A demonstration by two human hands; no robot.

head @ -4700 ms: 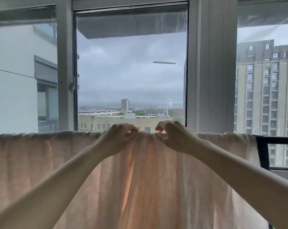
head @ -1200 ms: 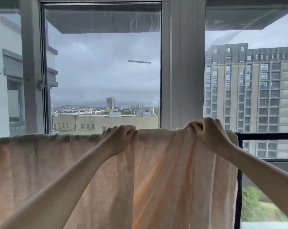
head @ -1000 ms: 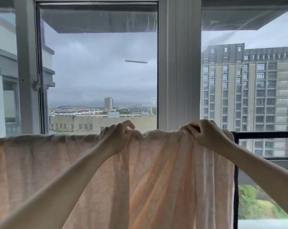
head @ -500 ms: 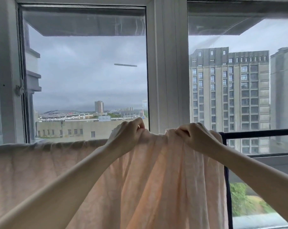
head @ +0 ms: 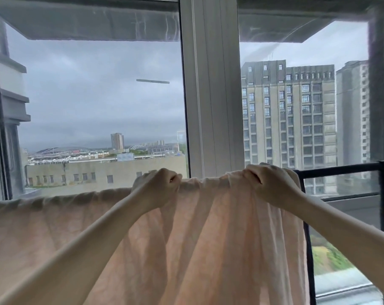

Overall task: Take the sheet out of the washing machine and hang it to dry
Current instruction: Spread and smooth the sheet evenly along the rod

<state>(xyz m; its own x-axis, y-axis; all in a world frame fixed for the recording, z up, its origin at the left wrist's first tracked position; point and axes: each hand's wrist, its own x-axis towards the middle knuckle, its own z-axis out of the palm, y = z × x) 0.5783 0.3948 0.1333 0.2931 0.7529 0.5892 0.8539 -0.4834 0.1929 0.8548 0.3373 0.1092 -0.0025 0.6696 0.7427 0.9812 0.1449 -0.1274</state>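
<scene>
Head view: pale peach crinkled fabric sheet [head: 208, 238] is being draped over black metal drying rail [head: 340, 167], hanging before white window mullion [head: 211, 95]. Top fold is being pinched by left hand [head: 158, 186], left of mullion, and gripped by right hand [head: 268, 183], right of mullion, fingers curled round cloth. Stretch between hands is probably being pulled taut to flatten bunched folds. Sheet is hanging below both grips, its right edge lying just right of right hand, leaving rail bare beyond.
</scene>
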